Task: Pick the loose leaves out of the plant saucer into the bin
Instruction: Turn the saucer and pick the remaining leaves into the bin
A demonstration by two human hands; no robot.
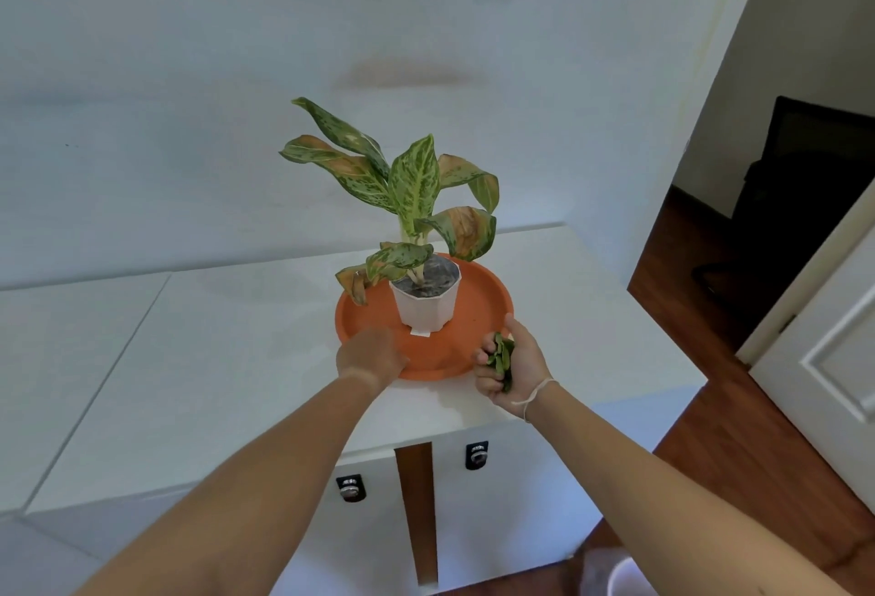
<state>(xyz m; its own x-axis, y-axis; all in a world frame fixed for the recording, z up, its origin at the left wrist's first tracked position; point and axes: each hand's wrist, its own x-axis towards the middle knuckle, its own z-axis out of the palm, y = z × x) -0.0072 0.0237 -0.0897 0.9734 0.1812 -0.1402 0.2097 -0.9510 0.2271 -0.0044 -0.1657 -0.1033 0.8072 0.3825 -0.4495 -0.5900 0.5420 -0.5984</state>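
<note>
An orange plant saucer [478,297] sits on a white cabinet top, with a white pot [428,304] and a spotted leafy plant [412,188] standing in it. My right hand [513,366] is just off the saucer's near right rim and grips a bunch of green loose leaves [501,358]. My left hand [371,356] reaches over the saucer's near left rim, knuckles up, its fingertips hidden from me. The saucer floor I can see in front of the pot holds no leaves. A pale bin [625,579] shows at the bottom edge on the floor.
The white cabinet top [189,358] stretches to the left, with its front edge near my arms. Two black round handles [350,487] are on the cabinet front. A doorway and a white door [828,344] are on the right over a wooden floor. Wall switches hang above.
</note>
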